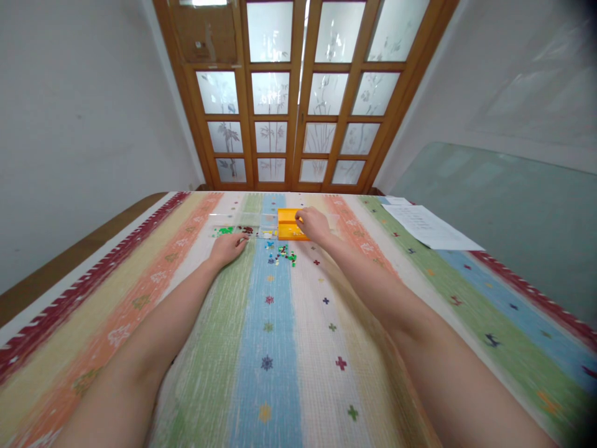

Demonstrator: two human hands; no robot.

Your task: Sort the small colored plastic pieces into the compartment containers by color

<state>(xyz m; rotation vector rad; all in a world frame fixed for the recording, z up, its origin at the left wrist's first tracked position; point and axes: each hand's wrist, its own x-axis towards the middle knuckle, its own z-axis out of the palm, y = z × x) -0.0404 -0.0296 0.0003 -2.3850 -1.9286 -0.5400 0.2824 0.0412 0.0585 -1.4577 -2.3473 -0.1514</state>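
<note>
Clear box (259,231) holds green pieces (225,230); left hand's (227,247) and right hand's (314,224) grip is indiscernible.

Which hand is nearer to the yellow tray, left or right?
Right. The right hand is at the yellow tray, overlapping its right part in this view; the left hand is off to the tray's left, by the clear box.

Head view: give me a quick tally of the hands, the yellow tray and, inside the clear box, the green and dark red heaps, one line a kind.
Hands: 2, the left hand and the right hand
Yellow tray: 1
Green heap: 1
Dark red heap: 1
Total: 5, counting heaps whole; their single pieces are too small to count.
</note>
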